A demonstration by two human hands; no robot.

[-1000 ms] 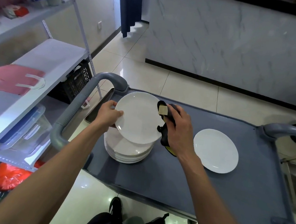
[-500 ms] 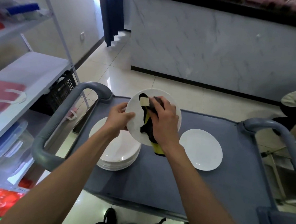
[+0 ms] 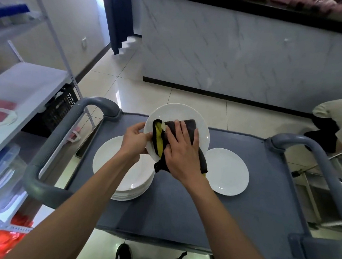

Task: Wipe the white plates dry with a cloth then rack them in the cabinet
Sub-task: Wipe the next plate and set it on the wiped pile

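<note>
Nearest, item one: a stack of round white glazed ceramic plates [image 3: 119, 174] on the grey flat-topped service cart [image 3: 178, 217], left of centre; judged heavy as a pile, rigid and breakable, best lifted one at a time by the rim. Item two: a single round white plate [image 3: 227, 172] lying flat on the cart, just right of the stack and apart from it. Item three, above these: the white plate in hand [image 3: 188, 114], tilted up off the cart; the left hand [image 3: 135, 138] pinches its left rim, fingers curled round the edge. Glaze probably slick if wet, so a firm rim grip with the thumb on the face seems wise; light enough for one hand. Item four: a dark grey cloth with yellow lining [image 3: 158, 138], soft and limp, spread across the plate's face; the right hand [image 3: 179, 151] presses it flat with fingers extended, not curled round it. Farther off: white metal shelving [image 3: 24, 81] at left, a white marbled counter front [image 3: 235, 58] beyond. No cabinet rack shows.
</note>
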